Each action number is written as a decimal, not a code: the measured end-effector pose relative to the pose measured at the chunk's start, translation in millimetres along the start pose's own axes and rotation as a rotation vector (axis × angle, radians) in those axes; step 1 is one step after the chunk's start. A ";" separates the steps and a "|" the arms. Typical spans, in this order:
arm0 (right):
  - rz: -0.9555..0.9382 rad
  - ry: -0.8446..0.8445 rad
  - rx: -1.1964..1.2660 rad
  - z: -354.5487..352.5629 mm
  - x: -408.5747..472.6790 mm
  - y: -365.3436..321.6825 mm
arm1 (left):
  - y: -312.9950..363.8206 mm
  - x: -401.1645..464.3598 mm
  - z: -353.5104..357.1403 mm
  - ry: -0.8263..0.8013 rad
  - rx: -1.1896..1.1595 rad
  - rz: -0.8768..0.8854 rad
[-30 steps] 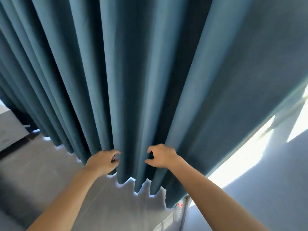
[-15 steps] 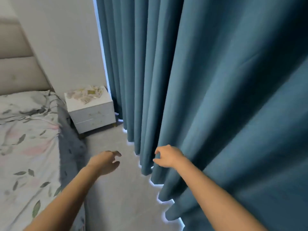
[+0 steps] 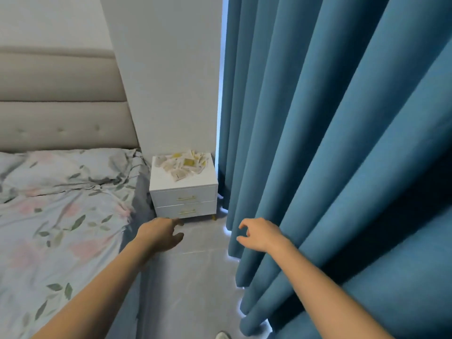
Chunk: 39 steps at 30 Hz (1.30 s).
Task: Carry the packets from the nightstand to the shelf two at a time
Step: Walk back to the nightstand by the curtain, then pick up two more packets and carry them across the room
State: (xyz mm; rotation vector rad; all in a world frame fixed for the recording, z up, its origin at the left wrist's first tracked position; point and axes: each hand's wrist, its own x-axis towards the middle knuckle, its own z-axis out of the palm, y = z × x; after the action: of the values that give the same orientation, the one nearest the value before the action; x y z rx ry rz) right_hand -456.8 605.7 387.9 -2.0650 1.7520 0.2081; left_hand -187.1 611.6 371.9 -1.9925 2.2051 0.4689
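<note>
Head view, left to right. A bed (image 3: 56,204) with a floral leaf-print cover is filling the left side, its padded grey headboard (image 3: 61,99) standing against the wall behind it. The left hand (image 3: 160,234) is reaching forward over the grey floor (image 3: 195,277), just off the bed's right edge; its grip is relaxed and open, fingers extended loosely, and it is holding nothing. Beyond the hand, a white nightstand (image 3: 183,192) with 2 drawers and gold-coloured handles is standing on the floor between the bed's head end and the curtain, its back against a white wall (image 3: 166,81). The packets (image 3: 182,163) are lying in a loose heap on the nightstand's top, gathered toward its rear edge and right rear corner, with a few spilling toward the middle; the front edge of the top is showing bare white. The packets are pale with some yellow faces; their count cannot be told. Neither hand is touching them. The right hand (image 3: 260,237) is hovering near the lower folds of the curtain; its grip is partly open, fingers and thumb loosely curled with a gap between them, and it is holding nothing. A blue pleated curtain (image 3: 342,143) is hanging down the whole right side, its hem reaching the floor.
</note>
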 end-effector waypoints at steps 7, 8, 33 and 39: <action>-0.074 -0.077 -0.081 -64.9 143.2 3.4 | -27.1 103.3 -34.7 -0.030 -0.083 -0.112; -0.088 -0.080 -0.087 -74.2 163.4 -0.5 | -32.2 115.6 -38.3 -0.030 -0.096 -0.130; -0.030 -0.276 0.063 -97.2 660.2 -110.1 | -233.3 511.6 -62.4 -0.163 -0.323 -0.228; -0.005 -0.395 0.297 -61.4 773.2 -110.8 | -246.0 598.1 -30.0 -0.129 -0.562 -0.315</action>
State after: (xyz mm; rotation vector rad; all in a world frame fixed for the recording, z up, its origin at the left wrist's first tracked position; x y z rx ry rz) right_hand -209.1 -106.6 175.4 -1.6820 1.4401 0.3095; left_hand -11.6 17.2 184.8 -2.4228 1.7616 1.2342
